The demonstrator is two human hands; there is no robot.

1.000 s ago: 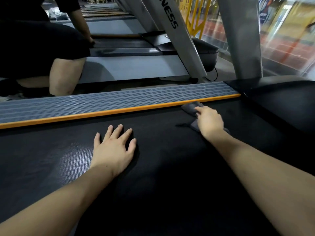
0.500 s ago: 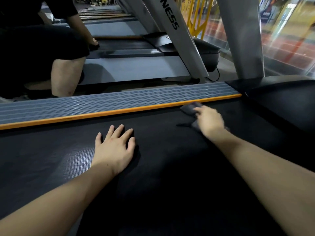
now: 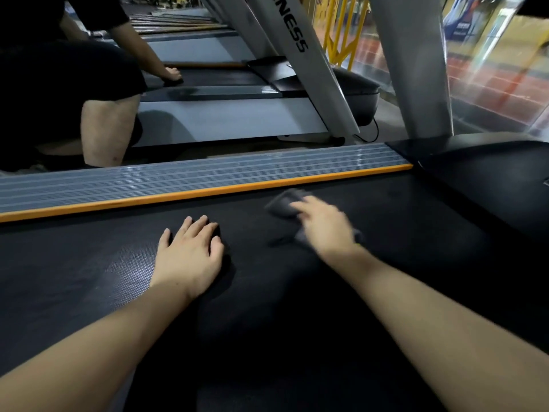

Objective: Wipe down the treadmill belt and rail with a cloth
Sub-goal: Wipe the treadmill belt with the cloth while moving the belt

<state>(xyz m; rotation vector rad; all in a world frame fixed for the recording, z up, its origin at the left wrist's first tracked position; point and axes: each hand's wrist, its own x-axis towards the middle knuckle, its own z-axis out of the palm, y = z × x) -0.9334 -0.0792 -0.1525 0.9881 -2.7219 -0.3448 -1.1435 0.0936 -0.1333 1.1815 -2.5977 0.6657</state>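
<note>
1. While our right hand (image 3: 322,226) presses the cloth (image 3: 283,203) flat on the belt (image 3: 386,233), just beside the orange rail (image 3: 208,191), we should wipe with even pressure.
2. Our left hand (image 3: 190,257) rests flat on the belt, empty.

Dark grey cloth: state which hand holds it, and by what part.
Right hand presses the dark grey cloth onto the black treadmill belt, over its near part; motion blur hides the exact hold.

Two bare forearms with no sleeves in view, left hand (image 3: 190,257) bare, no glove, ring, watch or band showing, short plain nails, right hand (image 3: 322,226) likewise bare and blurred, wrist behind it uncovered, details of its fingers unclear
</note>
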